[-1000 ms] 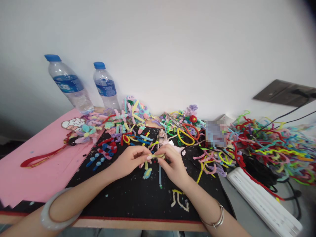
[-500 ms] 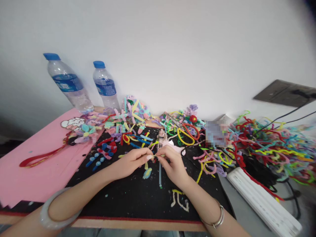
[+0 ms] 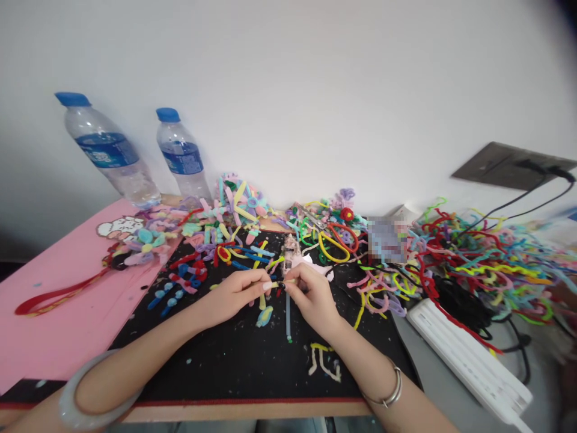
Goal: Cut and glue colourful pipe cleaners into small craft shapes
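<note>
Fingertips nearly meeting over the black mat point(image 3: 216, 367), my left hand point(image 3: 241, 293) and my right hand point(image 3: 311, 294) both pinch a short pale yellow pipe cleaner point(image 3: 276, 285). Most of it is hidden by the fingers. Just below the hands lie a blue-and-yellow pipe cleaner piece point(image 3: 264, 316) and a straight grey-blue strip point(image 3: 288, 316). A bent yellow-and-white pipe cleaner piece point(image 3: 323, 356) rests nearer the front edge, beside my right wrist. Behind the fingers are a white-and-pink item point(image 3: 306, 264) and several blue, red and yellow pipe cleaner pieces point(image 3: 189, 273).
Two water bottles point(image 3: 183, 157) stand against the wall at left. Scissors with red and yellow handles point(image 3: 333, 248) lie at the back. Tangled pipe cleaners point(image 3: 487, 258) and a white power strip point(image 3: 469, 361) occupy the right. A red strap point(image 3: 58, 294) lies on pink sheeting point(image 3: 45, 337).
The view has turned slightly right, so everything sits a little further left. Both hands keep their pinch at nearly the same spot, with the fingers shifted only slightly.
</note>
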The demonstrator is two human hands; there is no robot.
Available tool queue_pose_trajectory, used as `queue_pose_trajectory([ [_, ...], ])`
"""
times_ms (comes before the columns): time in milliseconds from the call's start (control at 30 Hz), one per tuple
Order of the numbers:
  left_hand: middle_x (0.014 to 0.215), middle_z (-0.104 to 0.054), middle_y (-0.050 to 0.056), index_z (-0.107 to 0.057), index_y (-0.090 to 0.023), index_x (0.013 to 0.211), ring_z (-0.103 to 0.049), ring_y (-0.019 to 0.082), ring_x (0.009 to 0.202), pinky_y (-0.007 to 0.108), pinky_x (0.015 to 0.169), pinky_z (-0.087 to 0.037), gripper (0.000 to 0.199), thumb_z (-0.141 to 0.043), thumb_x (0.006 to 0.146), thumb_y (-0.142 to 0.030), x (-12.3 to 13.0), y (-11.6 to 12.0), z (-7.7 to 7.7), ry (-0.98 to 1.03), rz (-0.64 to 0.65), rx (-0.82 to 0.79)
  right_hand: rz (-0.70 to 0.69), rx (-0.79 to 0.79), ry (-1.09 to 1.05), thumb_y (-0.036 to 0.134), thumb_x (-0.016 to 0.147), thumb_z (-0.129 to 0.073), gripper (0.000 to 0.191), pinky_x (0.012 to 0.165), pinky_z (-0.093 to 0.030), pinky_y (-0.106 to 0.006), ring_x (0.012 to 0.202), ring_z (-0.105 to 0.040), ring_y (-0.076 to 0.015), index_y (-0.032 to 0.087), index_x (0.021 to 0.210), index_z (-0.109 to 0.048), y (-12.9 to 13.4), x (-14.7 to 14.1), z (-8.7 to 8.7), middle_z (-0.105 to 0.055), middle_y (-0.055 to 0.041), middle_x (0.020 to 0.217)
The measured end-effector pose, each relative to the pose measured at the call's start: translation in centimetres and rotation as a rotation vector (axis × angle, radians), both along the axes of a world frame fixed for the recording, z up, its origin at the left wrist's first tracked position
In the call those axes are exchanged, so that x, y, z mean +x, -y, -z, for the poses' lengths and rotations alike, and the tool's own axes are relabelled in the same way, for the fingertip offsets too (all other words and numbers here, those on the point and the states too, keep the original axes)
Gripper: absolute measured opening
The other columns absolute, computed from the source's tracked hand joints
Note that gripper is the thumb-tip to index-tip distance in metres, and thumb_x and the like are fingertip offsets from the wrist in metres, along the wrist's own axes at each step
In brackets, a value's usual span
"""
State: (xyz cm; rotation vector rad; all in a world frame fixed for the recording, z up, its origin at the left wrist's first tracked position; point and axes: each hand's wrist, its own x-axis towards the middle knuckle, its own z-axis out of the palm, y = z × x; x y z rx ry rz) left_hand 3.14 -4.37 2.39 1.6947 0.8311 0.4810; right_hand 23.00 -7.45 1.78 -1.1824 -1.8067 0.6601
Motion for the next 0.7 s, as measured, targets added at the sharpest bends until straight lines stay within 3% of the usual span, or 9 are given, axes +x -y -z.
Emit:
queue_pose_trajectory([
  [233, 0.070, -0.048, -0.003, -0.055, -0.016, 0.079, -0.048, 0.012, 0.065, 0.023, 0.062, -0.038, 0.031, -0.041, 0.093, -0.040, -0.10, 0.15, -0.14, -0.031, -0.003, 0.041, 0.030, -0.029, -0.040, 0.018, 0.086, -0.051, 0.006, 0.055, -0.038, -0.022, 0.060, -0.049, -0.0115, 0.019, 0.081, -0.055, 0.26, -0.12, 0.24, -0.056, 0.0002, 0.073],
  [433, 0.071, -0.051, -0.002, -0.056, -0.015, 0.075, -0.046, 0.012, 0.066, 0.023, 0.062, -0.037, 0.030, -0.044, 0.092, -0.036, 0.11, 0.32, -0.54, -0.031, 0.047, 0.084, 0.008, -0.135, -0.154, 0.020, 0.087, -0.050, 0.001, 0.050, -0.034, -0.022, 0.050, -0.045, -0.0102, 0.020, 0.088, -0.051, 0.55, -0.41, 0.43, -0.048, 0.0062, 0.057],
  [600, 0.073, -0.051, -0.002, -0.058, -0.016, 0.081, -0.050, 0.013, 0.065, 0.024, 0.062, -0.040, 0.029, -0.043, 0.092, -0.038, -0.10, 0.25, -0.36, 0.010, -0.006, 0.046, -0.037, -0.172, -0.343, 0.021, 0.084, -0.056, 0.026, 0.050, -0.038, -0.021, 0.052, -0.049, -0.0104, 0.023, 0.107, -0.043, 0.53, -0.53, 0.40, -0.052, 0.0072, 0.061],
  [700, 0.071, -0.050, -0.003, -0.057, -0.016, 0.081, -0.051, 0.012, 0.062, 0.024, 0.061, -0.040, 0.029, -0.044, 0.092, -0.039, -0.17, 0.20, -0.39, 0.022, -0.056, 0.040, -0.031, -0.096, -0.276, 0.018, 0.082, -0.061, 0.020, 0.053, -0.044, -0.022, 0.057, -0.056, -0.0112, 0.022, 0.099, -0.052, 0.48, -0.52, 0.36, -0.062, 0.0022, 0.071],
])
